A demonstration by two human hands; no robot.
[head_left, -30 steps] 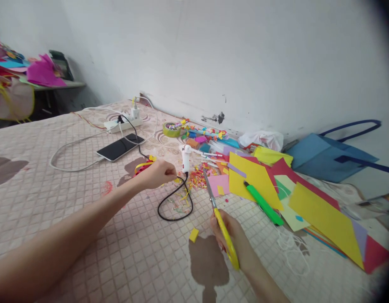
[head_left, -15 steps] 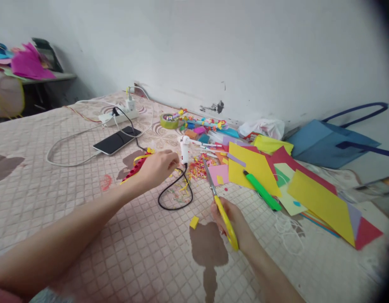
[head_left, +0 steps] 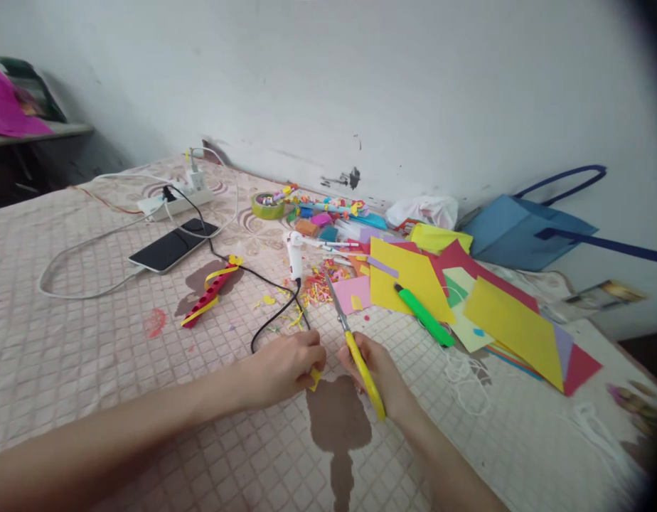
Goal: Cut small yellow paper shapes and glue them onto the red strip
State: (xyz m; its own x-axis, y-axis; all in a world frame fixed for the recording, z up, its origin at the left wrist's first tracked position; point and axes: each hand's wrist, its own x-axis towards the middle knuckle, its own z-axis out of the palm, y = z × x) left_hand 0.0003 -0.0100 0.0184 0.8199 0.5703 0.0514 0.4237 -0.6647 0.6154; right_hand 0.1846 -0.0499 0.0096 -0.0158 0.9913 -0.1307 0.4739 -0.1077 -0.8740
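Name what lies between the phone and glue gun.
The head view shows a black cable and the yellow end of a red strip between the phone and the glue gun.

Over on the left of the tablecloth (head_left: 94,334), I see a phone (head_left: 173,246) lying screen up, with 1 white cable (head_left: 77,293) at its near end. Behind it sits a white power strip (head_left: 176,205), 1 black plug and 1 white plug in it. A roll of tape (head_left: 268,207) lies farther along, toward the scuffed wall (head_left: 403,85). Over to the right, a crumpled white plastic bag (head_left: 423,211) rests near a blue bag (head_left: 523,231) with 2 dark blue handles. Off at the far left, a magenta sheet (head_left: 11,107) lies on another table (head_left: 70,130).
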